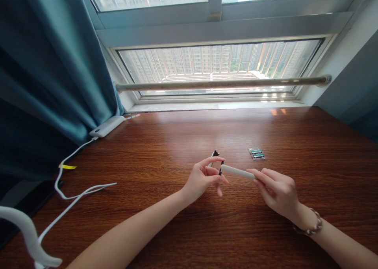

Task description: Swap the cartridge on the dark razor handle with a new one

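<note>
Nearest you is a curved white piece (26,231), well to the left of the white stick (238,171). You have the stick's right end pinched in your right hand (279,192), its fingers closed. Your left hand (199,182) is partly open, with a small black strip (221,169) gripped between thumb and forefinger, at the stick's left end. Just beyond that same end you can see a black-tipped thing (215,153); I cannot tell whether the left hand has hold of it too. Beyond the stick, toward its right end, a clear pack (256,153) lies on your wooden table (212,233)
</note>
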Tool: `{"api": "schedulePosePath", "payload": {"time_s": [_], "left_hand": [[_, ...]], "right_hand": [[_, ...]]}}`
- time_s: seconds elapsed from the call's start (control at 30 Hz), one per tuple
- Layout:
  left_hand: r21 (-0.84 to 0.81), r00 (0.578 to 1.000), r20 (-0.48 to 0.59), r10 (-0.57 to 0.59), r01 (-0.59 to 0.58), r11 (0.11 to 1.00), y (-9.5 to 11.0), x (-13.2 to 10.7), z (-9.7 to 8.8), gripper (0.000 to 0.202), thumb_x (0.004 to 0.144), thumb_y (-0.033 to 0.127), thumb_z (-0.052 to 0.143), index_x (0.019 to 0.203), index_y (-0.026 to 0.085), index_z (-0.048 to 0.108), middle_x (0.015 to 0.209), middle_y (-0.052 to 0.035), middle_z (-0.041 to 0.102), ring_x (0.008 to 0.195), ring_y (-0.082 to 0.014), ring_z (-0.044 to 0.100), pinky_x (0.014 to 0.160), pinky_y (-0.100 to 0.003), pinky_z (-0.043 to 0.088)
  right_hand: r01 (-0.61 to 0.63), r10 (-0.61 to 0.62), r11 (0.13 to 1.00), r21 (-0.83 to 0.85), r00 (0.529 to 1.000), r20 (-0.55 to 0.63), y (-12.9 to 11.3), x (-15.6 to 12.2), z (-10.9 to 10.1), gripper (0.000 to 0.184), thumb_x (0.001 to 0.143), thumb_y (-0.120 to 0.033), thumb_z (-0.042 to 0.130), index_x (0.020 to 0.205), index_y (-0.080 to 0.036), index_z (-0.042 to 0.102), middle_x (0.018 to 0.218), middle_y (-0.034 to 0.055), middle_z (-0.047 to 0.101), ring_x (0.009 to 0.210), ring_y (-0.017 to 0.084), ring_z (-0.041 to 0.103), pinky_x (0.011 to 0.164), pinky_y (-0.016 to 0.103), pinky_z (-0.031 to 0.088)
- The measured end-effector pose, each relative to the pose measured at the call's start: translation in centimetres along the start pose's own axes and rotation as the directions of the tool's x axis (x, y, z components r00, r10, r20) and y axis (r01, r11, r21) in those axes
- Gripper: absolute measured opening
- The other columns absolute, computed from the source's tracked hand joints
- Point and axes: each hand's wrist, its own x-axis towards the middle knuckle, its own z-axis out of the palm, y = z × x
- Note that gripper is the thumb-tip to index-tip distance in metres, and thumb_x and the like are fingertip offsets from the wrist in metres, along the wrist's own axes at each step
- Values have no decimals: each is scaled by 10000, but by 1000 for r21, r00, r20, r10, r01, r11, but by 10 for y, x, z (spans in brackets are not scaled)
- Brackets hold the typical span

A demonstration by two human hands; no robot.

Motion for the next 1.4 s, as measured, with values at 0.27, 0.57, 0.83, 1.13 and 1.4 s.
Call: {"api": "schedulePosePath", "payload": {"time_s": [0.27, 0.57, 0.83, 1.13, 1.4], "left_hand": [[-40, 1000, -23, 13, -14, 999, 1, 1, 4, 404, 697, 150, 636, 1061, 173, 463, 786, -54, 659, 705, -225, 647, 698, -376, 510], [16, 998, 34, 58, -58, 998, 0, 1, 2, 366, 772, 185, 561, 1107, 154, 417, 907, -118, 649, 714, -243, 647, 740, -447, 483], [52, 995, -77, 68, -64, 997, -1, 3, 3, 273, 726, 255, 611, 956, 113, 570, 938, -132, 646, 753, -253, 642, 785, -448, 468], [119, 989, -139, 59, -42, 992, 0, 5, 1, 270, 691, 233, 643, 932, 118, 604, 1006, -112, 630, 946, -238, 587, 896, -372, 413], [-37, 984, -118, 136, -141, 989, 0, 5, 0, 294, 688, 162, 647, 964, 116, 555, 1085, -143, 586, 1031, -259, 540, 931, -416, 379]], "right_hand": [[46, -44, 997, -62, 998, 35, 1, -1, 0, 335, 789, -169, 516, 1118, -223, 545, 692, 4, 548, 606, 105, 477, 564, 225, 343], [-33, 31, 997, -65, 999, -28, -1, -2, 2, 293, 798, -179, 512, 1085, -213, 560, 715, 0, 570, 617, 91, 513, 585, 209, 364], [-107, 105, 993, -45, 993, -46, 0, 0, 3, 247, 813, -204, 487, 1038, -194, 586, 740, 13, 591, 637, 98, 549, 592, 203, 387], [-42, 42, 999, -6, 999, 30, 1, -1, 3, 298, 800, -182, 499, 1090, -206, 565, 694, 10, 561, 596, 101, 517, 569, 210, 381], [14, -17, 998, 55, 998, 54, 1, -1, 3, 301, 804, -174, 478, 1094, -183, 556, 708, 29, 565, 596, 107, 523, 564, 210, 405]]}}
